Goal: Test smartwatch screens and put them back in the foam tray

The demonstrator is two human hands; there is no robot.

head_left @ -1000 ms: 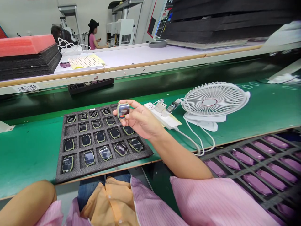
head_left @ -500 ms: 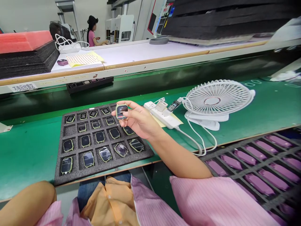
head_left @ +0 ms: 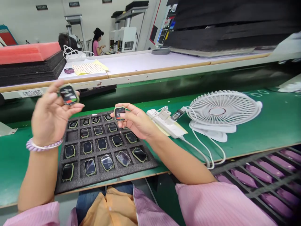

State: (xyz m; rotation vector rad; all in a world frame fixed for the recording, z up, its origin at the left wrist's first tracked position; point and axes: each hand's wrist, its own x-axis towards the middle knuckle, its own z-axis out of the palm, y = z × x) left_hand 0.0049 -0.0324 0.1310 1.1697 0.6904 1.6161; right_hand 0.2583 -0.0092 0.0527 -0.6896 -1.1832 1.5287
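Observation:
My left hand point(head_left: 50, 114) is raised above the far left part of the tray, its fingers closed round the edges of a smartwatch point(head_left: 68, 95) without a strap. That screen is lit with white and red marks. Over the tray's far right part, my right hand point(head_left: 135, 121) pinches a second strapless smartwatch point(head_left: 120, 113), also lit, with the thumb across its screen. Below both hands lies a dark foam tray point(head_left: 77, 179) with rows of pockets. Green-framed smartwatches point(head_left: 87, 147) sit in most pockets; one pocket point(head_left: 72, 136) at the left holds none.
Right of the tray are a white power strip point(head_left: 166, 123) with cables and a white fan point(head_left: 216, 111). Another foam tray with purple cases point(head_left: 270, 169) is at lower right. A shelf point(head_left: 150, 75) crosses behind, bearing foam stacks. A person point(head_left: 96, 44) works in the background.
My left hand has come into view from the lower left, holding a smartwatch. My right hand keeps its smartwatch in nearly the same place. The camera view has shifted slightly.

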